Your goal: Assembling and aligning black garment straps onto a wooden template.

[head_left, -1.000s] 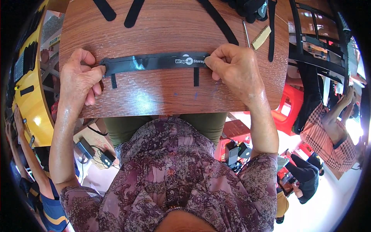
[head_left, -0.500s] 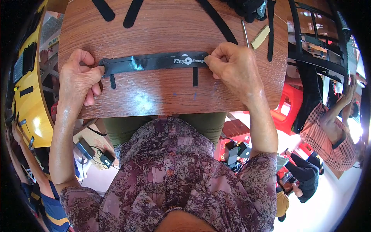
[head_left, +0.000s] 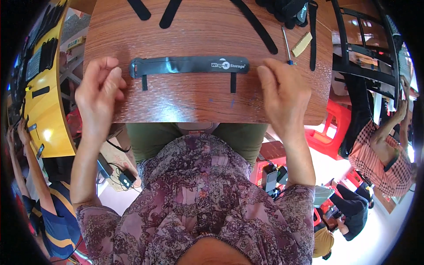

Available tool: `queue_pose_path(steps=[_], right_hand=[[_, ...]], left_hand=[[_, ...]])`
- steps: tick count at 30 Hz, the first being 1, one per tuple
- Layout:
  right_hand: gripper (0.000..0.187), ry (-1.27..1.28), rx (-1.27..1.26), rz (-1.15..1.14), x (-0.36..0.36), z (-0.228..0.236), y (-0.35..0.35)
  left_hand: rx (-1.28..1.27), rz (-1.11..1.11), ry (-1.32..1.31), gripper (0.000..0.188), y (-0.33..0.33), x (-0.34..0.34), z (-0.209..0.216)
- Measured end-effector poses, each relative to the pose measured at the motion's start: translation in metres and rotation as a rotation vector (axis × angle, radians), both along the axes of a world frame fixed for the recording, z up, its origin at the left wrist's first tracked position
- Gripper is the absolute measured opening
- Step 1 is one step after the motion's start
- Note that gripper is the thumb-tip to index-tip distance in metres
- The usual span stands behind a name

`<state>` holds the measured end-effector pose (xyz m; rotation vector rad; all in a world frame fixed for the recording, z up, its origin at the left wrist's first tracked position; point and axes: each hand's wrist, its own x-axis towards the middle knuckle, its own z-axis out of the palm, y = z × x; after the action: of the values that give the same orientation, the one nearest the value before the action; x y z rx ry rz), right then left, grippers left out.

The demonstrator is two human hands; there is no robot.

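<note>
A black storage strap [head_left: 190, 65] with white printing lies flat across the wooden table in front of me, a slot at its left end. Below it, two short black strips [head_left: 233, 83] stick out toward me, one near each end. My left hand [head_left: 100, 86] hovers just off the strap's left end, fingers loosely bent and holding nothing. Beyond the right end, my right hand [head_left: 285, 86] is likewise empty, its thumb and fingers apart. Neither hand touches the strap.
Loose black straps [head_left: 256, 27] lie farther back on the table [head_left: 207, 42]. At the right are a screwdriver [head_left: 286, 42], a yellowish block [head_left: 302, 44] and a black strap bundle [head_left: 287, 13]. A red stool [head_left: 329, 132] stands beside the table; other people work at both sides.
Both hands have let go of the strap's ends and drawn apart from it. The strap stays laid out on the table. The whole view has shifted slightly.
</note>
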<state>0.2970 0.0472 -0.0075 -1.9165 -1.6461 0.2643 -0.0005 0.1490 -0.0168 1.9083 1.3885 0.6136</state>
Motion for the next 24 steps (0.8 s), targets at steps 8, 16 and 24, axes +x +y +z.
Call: queue_pose_path(steps=[8,16,24], right_hand=[[0.079,-0.213,-0.061,0.492,-0.062,-0.024,0.009],[0.078,-0.342,-0.075,0.481,-0.038,-0.018,0.001],[0.034,-0.046,0.204,0.186,-0.025,0.001,0.005]], left_hand=[[0.527,-0.511,0.518,0.078,-0.023,0.017,-0.006],[0.487,-0.535,0.492,0.077,-0.021,0.008,-0.004],[0.539,-0.222,0.059,0.024,0.022,0.039,0.011]])
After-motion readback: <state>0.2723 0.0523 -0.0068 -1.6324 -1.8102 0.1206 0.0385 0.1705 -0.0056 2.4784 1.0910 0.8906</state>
